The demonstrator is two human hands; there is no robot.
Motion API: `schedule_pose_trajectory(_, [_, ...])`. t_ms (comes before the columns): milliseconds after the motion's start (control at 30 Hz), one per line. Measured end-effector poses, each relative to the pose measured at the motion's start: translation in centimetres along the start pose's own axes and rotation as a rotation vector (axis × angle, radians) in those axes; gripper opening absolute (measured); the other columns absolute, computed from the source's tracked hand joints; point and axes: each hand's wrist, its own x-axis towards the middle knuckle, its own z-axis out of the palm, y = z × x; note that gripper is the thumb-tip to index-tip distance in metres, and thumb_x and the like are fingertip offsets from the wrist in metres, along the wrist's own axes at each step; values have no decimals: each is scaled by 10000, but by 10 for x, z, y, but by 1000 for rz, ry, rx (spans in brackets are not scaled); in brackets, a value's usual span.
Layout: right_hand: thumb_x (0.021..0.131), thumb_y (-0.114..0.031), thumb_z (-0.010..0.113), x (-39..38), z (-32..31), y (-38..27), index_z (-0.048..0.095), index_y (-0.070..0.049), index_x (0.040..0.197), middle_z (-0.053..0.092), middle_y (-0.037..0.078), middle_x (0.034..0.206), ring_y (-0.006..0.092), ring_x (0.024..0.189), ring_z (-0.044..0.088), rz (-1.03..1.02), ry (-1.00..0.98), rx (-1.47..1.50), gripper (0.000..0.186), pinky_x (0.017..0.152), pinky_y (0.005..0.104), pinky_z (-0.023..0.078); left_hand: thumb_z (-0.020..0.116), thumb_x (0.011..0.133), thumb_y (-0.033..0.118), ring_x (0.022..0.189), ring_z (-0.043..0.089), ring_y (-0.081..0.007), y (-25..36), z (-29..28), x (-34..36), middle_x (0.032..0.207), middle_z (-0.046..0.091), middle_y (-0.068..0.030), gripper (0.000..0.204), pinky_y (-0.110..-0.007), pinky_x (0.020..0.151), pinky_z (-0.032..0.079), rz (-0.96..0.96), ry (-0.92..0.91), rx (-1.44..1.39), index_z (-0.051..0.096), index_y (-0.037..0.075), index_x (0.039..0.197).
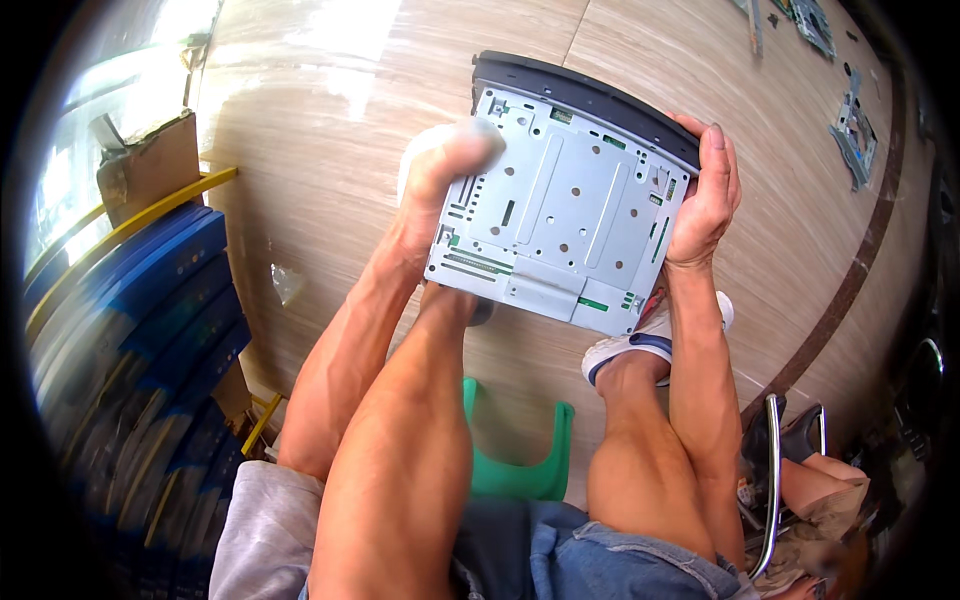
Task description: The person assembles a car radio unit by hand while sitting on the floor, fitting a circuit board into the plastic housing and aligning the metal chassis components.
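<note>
A car stereo unit, with a flat silver metal case full of holes and slots, is held up in front of me above the floor. Its long black front panel faces away from me, and green circuit board shows through some openings. My left hand is at the left side, its thumb smeared by motion over the case's edge. On the right, my right hand wraps round the case near the panel's end, with the fingers partly hidden behind it.
Loose metal parts lie on the tiled floor at far right. A rack of blue packages with a yellow frame stands at left. Below me is a green stool. Another person's leg and a chrome chair frame are at lower right.
</note>
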Motion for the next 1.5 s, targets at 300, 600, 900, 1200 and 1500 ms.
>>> schedule_pose_trajectory(300, [1081,-342,534,0,6,-10,697,16,1001,739,115,1032,134,970,589,18,36,-43,401,942,274,425,736,884,403,811,686,-167,-3,-5,-4,951,722,-104,460,-330,728,579,42,-14,-26,701,-27,1044])
schedule_pose_trajectory(600, [1075,-339,548,-7,-1,1,681,5,963,759,149,1051,166,1041,622,68,91,32,385,1022,306,415,701,873,397,815,648,-141,-7,-12,-3,954,693,-98,480,-302,727,538,39,19,182,693,-37,1079])
schedule_pose_trajectory(900, [1065,-295,566,0,-2,3,697,3,1025,727,121,1125,160,1091,593,96,28,52,328,1041,305,397,697,857,386,884,608,-143,11,4,-9,959,669,-107,536,-309,795,488,102,42,327,647,-56,1157])
schedule_pose_trajectory(1200, [1044,-328,630,0,-1,25,694,-11,1033,647,20,977,111,955,538,136,2,-100,323,914,270,408,849,703,674,1422,440,-436,61,5,13,1521,484,-248,1098,-490,1197,378,852,104,1739,497,-7,1488])
schedule_pose_trajectory(1500, [1003,-316,719,0,-5,35,670,-7,1126,650,36,981,102,933,565,260,-11,20,336,847,257,452,804,779,631,1136,681,-395,71,26,89,1215,702,-243,847,-435,1016,535,392,-373,1670,671,-21,1304])
